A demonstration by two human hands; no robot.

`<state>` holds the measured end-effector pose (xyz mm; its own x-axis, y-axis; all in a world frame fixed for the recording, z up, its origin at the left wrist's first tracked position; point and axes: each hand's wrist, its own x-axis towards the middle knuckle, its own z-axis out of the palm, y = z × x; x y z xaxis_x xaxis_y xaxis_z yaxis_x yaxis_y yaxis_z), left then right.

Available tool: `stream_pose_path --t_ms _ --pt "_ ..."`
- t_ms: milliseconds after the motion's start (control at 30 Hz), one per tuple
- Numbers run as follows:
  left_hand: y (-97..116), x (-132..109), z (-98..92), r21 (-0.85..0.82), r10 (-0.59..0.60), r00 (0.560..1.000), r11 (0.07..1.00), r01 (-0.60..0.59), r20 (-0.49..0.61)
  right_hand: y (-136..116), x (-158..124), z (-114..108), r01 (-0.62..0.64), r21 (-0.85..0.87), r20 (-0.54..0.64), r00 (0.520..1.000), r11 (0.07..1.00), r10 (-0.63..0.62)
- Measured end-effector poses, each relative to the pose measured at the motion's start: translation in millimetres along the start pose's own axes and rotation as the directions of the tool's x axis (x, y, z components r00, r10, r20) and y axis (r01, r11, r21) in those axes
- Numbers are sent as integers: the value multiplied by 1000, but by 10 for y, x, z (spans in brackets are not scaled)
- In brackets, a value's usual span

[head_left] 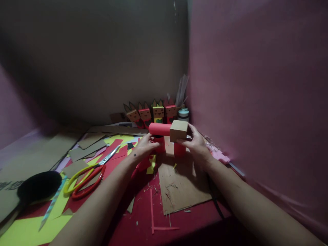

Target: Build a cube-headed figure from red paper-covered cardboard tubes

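Observation:
My left hand (145, 146) grips the underside of a red paper roll (159, 129) that lies sideways above two short red paper legs (179, 149). My right hand (196, 142) is closed on a small brown cardboard cube (178, 130) pressed against the right end of the roll. Both hands hover over a brown cardboard sheet (179, 186) on the red surface.
Several small paper box figures with pointed ears (151, 113) stand at the back by a white glue bottle (183, 114). Scissors with red and yellow handles (88, 174) lie to the left among paper scraps. A dark round object (38, 186) sits far left. A pink wall (256, 102) rises on the right.

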<state>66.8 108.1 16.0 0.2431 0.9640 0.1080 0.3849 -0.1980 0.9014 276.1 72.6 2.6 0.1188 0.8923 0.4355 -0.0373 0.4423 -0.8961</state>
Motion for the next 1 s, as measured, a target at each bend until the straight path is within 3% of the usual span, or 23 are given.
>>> stream_pose_path --t_ms 133,433,1000 --pt "-63 -34 37 -100 -33 999 994 34 15 8 8 5 -5 -7 11 1000 1000 6" --pt "-239 -36 146 -172 4 999 985 -11 -38 1 -10 8 -20 -27 -8 1000 999 20" --pt "-193 -57 151 -180 -29 999 983 25 -17 32 41 -54 -60 26 104 993 998 57"
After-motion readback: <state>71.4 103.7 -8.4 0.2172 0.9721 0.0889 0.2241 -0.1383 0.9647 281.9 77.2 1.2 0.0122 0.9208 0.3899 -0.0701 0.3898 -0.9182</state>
